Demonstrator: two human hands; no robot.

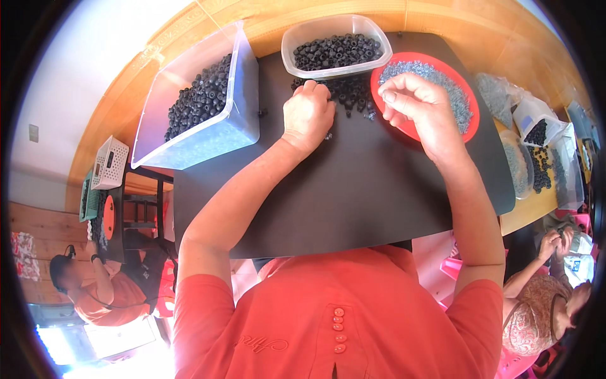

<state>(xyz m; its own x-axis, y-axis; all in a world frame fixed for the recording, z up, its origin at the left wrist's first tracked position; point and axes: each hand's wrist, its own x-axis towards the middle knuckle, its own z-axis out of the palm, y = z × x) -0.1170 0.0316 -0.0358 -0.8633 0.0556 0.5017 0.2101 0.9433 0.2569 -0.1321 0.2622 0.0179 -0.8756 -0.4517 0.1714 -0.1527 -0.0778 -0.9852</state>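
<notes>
My left hand [308, 114] is closed with its knuckles up, at the near edge of a loose pile of small black ring-like parts [355, 95] on the dark table. Whatever its fingers hold is hidden. Over the left side of a red bowl [475, 120], my right hand [416, 104] has its thumb and fingertips drawn together. Anything in that pinch is too small to make out. Small pale blue-grey pieces [451, 85] fill the bowl. Behind the pile stands a clear plastic tub [334, 71] holding more black parts. A few pale bits [370, 116] lie beside the pile.
A large translucent bin [208, 142] of black parts stands at the left of the dark tabletop [328, 196]. On the right, a wooden table [533, 211] carries tubs and bags of similar pieces. One person [110, 290] sits at far left, another [536, 309] at far right.
</notes>
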